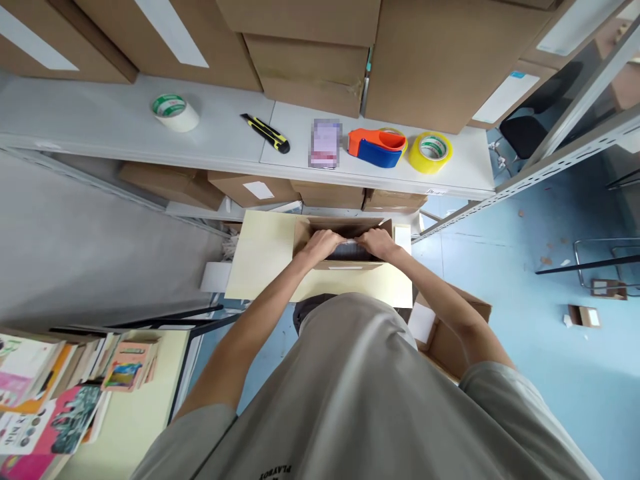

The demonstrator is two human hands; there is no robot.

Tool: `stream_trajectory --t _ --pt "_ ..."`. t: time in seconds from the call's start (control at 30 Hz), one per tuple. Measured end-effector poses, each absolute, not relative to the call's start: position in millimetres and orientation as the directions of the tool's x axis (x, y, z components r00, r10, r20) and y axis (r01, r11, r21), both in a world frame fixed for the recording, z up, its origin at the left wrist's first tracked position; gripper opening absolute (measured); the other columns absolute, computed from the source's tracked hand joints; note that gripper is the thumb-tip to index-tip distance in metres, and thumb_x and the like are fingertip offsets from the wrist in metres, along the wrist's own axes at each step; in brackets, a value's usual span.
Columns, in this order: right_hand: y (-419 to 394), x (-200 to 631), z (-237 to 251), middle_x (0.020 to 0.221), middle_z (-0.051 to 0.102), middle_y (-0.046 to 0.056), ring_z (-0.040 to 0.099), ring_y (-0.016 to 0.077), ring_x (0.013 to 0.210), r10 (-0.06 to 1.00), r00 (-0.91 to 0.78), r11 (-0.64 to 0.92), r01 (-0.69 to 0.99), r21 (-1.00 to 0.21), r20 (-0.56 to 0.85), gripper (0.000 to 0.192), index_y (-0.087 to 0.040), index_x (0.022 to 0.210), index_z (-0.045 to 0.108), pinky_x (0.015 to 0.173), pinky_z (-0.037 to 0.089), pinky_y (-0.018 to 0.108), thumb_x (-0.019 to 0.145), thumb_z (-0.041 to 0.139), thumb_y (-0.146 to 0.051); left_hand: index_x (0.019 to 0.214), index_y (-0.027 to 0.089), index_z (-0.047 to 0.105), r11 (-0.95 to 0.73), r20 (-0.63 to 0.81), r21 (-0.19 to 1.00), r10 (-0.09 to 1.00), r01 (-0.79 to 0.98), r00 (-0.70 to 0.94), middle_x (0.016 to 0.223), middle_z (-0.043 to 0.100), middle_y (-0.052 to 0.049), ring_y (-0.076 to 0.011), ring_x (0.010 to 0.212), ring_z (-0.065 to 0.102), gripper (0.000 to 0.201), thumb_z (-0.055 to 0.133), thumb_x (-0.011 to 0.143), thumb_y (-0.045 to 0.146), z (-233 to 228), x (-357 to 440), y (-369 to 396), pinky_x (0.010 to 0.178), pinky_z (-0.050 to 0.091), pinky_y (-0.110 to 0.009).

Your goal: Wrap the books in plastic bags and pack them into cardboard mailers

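Observation:
An open cardboard box [345,265] stands on a pale yellow board in front of me. My left hand [325,244] reaches over the left part of its opening, fingers curled in towards the middle. From the other side my right hand [376,243] does the same, so the fingertips of both nearly meet. A thin whitish edge shows between them, and both hands seem to pinch it; its kind is unclear. Below lies a dark grey, slightly shiny content [346,253], mostly hidden by the hands and the box walls.
The shelf [220,133] beyond carries white tape [175,113], a utility knife [266,133], a tape dispenser [377,147] and yellow tape [431,152]. Large cartons [305,73] stand behind them. An open carton [450,337] sits below my right arm. Books [55,393] lie at left.

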State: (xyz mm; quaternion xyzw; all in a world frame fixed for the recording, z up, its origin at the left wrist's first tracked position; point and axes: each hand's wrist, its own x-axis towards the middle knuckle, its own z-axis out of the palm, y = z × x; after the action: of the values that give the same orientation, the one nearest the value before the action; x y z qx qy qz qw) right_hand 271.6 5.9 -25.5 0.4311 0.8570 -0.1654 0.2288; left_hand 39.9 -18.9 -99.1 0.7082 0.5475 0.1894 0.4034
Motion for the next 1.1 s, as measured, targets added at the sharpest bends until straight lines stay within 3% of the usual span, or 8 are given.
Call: stream_trajectory --t 0.3,0.5,0.6,0.7,0.8,0.87,0.93,1.1 --pt "11 245 -59 0.146 0.082 0.028 0.079 0.0344 0.143 0.593 -0.516 0.604 0.793 -0.083 -0.618 0.043 -0.008 0.140 0.087 0.114 0.060 0.040 0.117 0.051 -0.013 0.079 0.021 0.090 -0.109 -0.353 0.585 0.858 0.803 0.374 0.086 0.086 -0.022 -0.0367 0.100 0.086 0.021 0.077 0.090 0.009 -123 41 -16 0.089 0.052 -0.037" --pt "2 252 -67 0.141 0.082 0.031 0.081 0.0352 0.140 0.636 -0.502 0.574 0.815 -0.074 -0.587 0.049 -0.004 0.137 0.086 0.115 0.062 0.043 0.113 0.043 -0.002 0.099 0.021 0.093 -0.094 -0.346 0.545 0.880 0.833 0.325 0.099 0.089 -0.019 -0.0359 0.107 0.086 0.021 0.076 0.092 0.010 -125 28 -32 0.098 0.059 -0.037" --pt "-12 274 -59 0.147 0.083 0.026 0.081 0.0330 0.141 0.663 -0.518 0.562 0.821 -0.097 -0.541 0.048 -0.011 0.145 0.082 0.116 0.063 0.042 0.118 0.043 -0.009 0.100 0.024 0.093 -0.036 -0.295 0.639 0.911 0.768 0.288 0.107 0.091 -0.018 -0.0400 0.114 0.085 0.015 0.083 0.092 0.015 -119 15 -54 0.109 0.061 -0.044" --pt "-32 314 -55 0.165 0.075 0.018 0.071 0.0302 0.158 0.785 -0.529 0.474 0.848 -0.239 -0.321 0.046 -0.019 0.160 0.075 0.128 0.060 0.042 0.124 0.046 -0.024 0.114 0.027 0.093 0.020 -0.088 0.817 0.992 0.576 0.091 0.135 0.088 -0.017 -0.0454 0.136 0.078 0.021 0.089 0.094 0.024 -112 -3 -91 0.129 0.054 -0.056" --pt "-53 358 -62 0.168 0.073 0.018 0.071 0.0370 0.158 0.963 -0.257 0.190 0.861 -0.472 -0.081 0.051 -0.019 0.163 0.073 0.132 0.060 0.053 0.117 0.067 -0.039 0.149 0.025 0.082 0.071 0.077 0.839 0.966 0.539 -0.247 0.165 0.072 -0.019 -0.0490 0.164 0.056 0.064 0.099 0.088 0.035 -109 -18 -135 0.145 0.034 -0.064" --pt "-66 380 -70 0.163 0.076 0.021 0.078 0.0427 0.147 0.991 -0.079 -0.005 0.780 -0.626 -0.107 0.062 -0.018 0.160 0.076 0.125 0.064 0.061 0.109 0.077 -0.054 0.167 0.023 0.067 0.190 0.053 0.829 0.910 0.525 -0.412 0.175 0.061 -0.023 -0.0506 0.169 0.049 0.098 0.106 0.079 0.040 -112 -23 -160 0.145 0.034 -0.067" --pt "-76 392 -78 0.157 0.080 0.021 0.083 0.0432 0.137 0.982 -0.030 -0.123 0.640 -0.759 -0.185 0.072 -0.018 0.154 0.081 0.121 0.067 0.063 0.102 0.081 -0.067 0.174 0.022 0.056 0.264 -0.010 0.836 0.885 0.482 -0.466 0.173 0.061 -0.026 -0.0498 0.166 0.052 0.112 0.107 0.077 0.045 -117 -21 -178 0.140 0.040 -0.067" --pt "-95 381 -86 0.144 0.086 0.019 0.083 0.0397 0.126 0.971 -0.126 -0.111 0.510 -0.853 -0.202 0.071 -0.021 0.138 0.090 0.113 0.069 0.063 0.096 0.079 -0.077 0.172 0.025 0.056 0.204 -0.026 0.879 0.923 0.432 -0.383 0.158 0.074 -0.020 -0.0419 0.156 0.065 0.094 0.096 0.090 0.049 -118 1 -191 0.138 0.044 -0.061"
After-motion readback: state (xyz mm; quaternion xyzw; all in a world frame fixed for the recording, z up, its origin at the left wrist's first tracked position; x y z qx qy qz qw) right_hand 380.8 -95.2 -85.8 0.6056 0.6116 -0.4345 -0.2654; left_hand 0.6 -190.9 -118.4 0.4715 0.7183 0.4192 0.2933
